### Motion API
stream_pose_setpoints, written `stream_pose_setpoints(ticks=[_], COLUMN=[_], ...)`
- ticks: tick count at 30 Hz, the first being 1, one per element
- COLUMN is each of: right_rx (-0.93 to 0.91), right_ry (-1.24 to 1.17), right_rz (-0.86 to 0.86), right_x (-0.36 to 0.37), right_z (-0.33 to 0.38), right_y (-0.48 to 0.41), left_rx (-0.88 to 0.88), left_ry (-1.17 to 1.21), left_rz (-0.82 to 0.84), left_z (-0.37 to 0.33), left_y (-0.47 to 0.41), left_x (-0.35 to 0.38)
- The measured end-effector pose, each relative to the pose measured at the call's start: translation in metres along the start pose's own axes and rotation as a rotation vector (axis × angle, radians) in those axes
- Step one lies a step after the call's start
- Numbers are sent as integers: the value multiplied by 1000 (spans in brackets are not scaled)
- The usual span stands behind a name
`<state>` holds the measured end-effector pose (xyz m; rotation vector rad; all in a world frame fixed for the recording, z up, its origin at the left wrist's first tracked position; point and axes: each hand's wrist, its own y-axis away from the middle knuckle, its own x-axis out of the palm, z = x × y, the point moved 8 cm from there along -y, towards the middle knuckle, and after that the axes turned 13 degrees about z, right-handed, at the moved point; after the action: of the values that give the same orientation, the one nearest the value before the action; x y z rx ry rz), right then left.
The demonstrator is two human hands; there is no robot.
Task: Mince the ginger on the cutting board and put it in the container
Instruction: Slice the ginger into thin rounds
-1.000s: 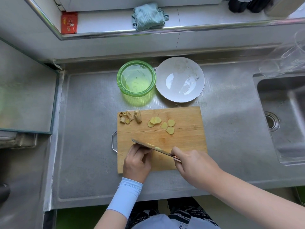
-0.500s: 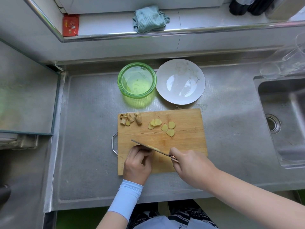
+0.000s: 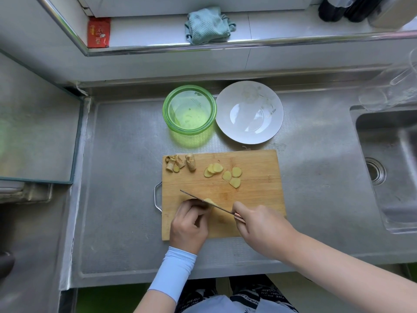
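Head view: a steel counter [image 3: 117, 199] fills the frame, with a sink [image 3: 394, 177] sunk in at its right. A wooden cutting board [image 3: 259, 199] lies in the middle. Just behind it a white plate [image 3: 248, 114] and a green container [image 3: 165, 109] sit side by side, touching or nearly so. A folded teal cloth [image 3: 207, 24] rests on the ledge above. The right hand [image 3: 259, 224] is wrapped round the handle of a knife [image 3: 203, 198], whose blade slants across the board's near half. The left hand [image 3: 188, 224], fingers curled, pins a ginger piece [image 3: 208, 201] against the blade; the fingers and the blade hide most of it. Ginger slices [image 3: 222, 172] lie scattered toward the far edge, and knobbly trimmings [image 3: 179, 162] sit in the board's far left corner.
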<state>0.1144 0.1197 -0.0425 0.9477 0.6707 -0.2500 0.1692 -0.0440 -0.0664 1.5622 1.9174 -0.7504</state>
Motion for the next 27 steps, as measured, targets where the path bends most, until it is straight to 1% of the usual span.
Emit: stream_pose_setpoints(ticks=[7, 13, 17, 20, 24, 26, 27], right_rx=[18, 31, 42, 50, 49, 21, 4], right_ry=[-7, -19, -99, -219, -240, -190, -128], right_rz=[33, 10, -1, 4, -84, -158, -196], right_x=[1, 1, -6, -10, -14, -14, -13], right_z=[3, 6, -1, -11, -18, -19, -18], right_y=[-14, -18, -21, -25, -21, -15, -12], left_rx=[17, 35, 63, 74, 73, 76, 75], left_ry=[7, 7, 18, 13, 21, 22, 20], left_rz=[-4, -18, -24, -24, -33, -47, -56], left_z=[-2, -2, -5, -7, -7, -6, -5], left_y=[1, 3, 2, 3, 4, 5, 5], left_x=[0, -1, -3, -3, -4, -4, -4])
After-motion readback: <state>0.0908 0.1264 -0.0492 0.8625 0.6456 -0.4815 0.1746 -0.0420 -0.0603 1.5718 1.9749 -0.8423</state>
